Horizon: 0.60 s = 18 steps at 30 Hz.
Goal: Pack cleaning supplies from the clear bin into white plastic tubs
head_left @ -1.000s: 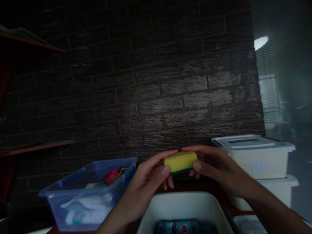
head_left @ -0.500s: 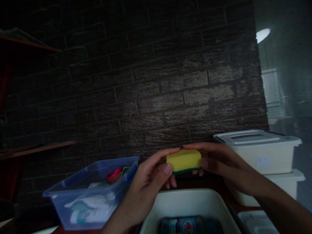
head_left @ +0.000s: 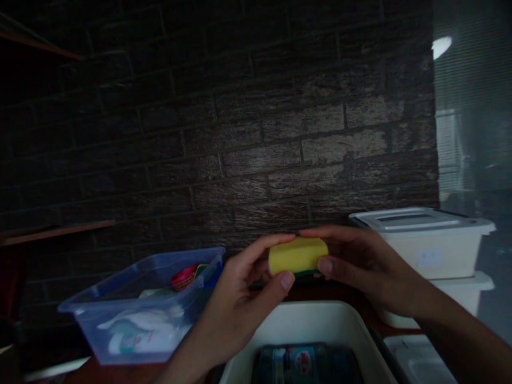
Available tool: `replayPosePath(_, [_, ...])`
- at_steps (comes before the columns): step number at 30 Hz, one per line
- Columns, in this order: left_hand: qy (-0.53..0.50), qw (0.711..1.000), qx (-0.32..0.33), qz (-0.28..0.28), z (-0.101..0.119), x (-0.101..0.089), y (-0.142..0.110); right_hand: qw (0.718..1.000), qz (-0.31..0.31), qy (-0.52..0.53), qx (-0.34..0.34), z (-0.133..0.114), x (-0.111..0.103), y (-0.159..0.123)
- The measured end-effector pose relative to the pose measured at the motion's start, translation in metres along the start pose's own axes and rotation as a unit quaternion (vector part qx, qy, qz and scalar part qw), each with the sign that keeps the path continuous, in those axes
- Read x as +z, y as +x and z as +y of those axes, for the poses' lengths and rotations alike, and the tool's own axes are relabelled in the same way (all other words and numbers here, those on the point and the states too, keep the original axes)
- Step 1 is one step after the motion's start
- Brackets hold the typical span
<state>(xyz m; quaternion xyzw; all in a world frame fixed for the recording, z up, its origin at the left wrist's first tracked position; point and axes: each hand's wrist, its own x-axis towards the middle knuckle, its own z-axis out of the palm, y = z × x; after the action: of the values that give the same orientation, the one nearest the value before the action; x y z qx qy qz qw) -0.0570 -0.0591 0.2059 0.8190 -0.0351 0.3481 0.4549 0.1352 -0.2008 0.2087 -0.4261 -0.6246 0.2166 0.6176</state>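
Observation:
A yellow sponge (head_left: 298, 255) with a green scouring layer underneath is held up between both hands. My left hand (head_left: 250, 288) grips its left end, thumb at the lower front edge and index finger along the top. On the right end, my right hand (head_left: 358, 264) closes with its thumb at the front and fingers over the top and behind. Just below the hands is an open white bin (head_left: 308, 314). A dark bottle with a blue label (head_left: 298, 365) lies inside that bin, partly cut off by the bottom of the view.
A translucent blue tub (head_left: 132, 309) at the left holds a red basket (head_left: 184, 277) and a white bottle (head_left: 140, 341). Two lidded white boxes (head_left: 432, 250) are stacked at the right. Behind stands a dark brick wall (head_left: 256, 138); a shelf edge (head_left: 60, 232) juts in from the left.
The sponge has turned slightly, so less of its green underside shows. My left thumb has slid to the right along its lower edge. The camera view has shifted a little.

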Motion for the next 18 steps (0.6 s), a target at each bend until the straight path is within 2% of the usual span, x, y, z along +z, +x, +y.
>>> replayPosePath(5, [0.040, 0.999, -0.023, 0.015, 0.0027, 0.0023, -0.0003, 1.000, -0.024, -0.014, -0.002, -0.0007, 0.0039, -0.0012])
replayPosePath(9, [0.065, 0.997, -0.026, 0.019, 0.0038, 0.0038, -0.0005, 0.999, -0.019, -0.025, -0.013, 0.0012, 0.0050, 0.0007])
replayPosePath(18, [0.030, 0.998, -0.030, 0.045, 0.0028, 0.0046, -0.0008, 0.999, -0.004, -0.054, -0.008, 0.0063, 0.0009, -0.0010])
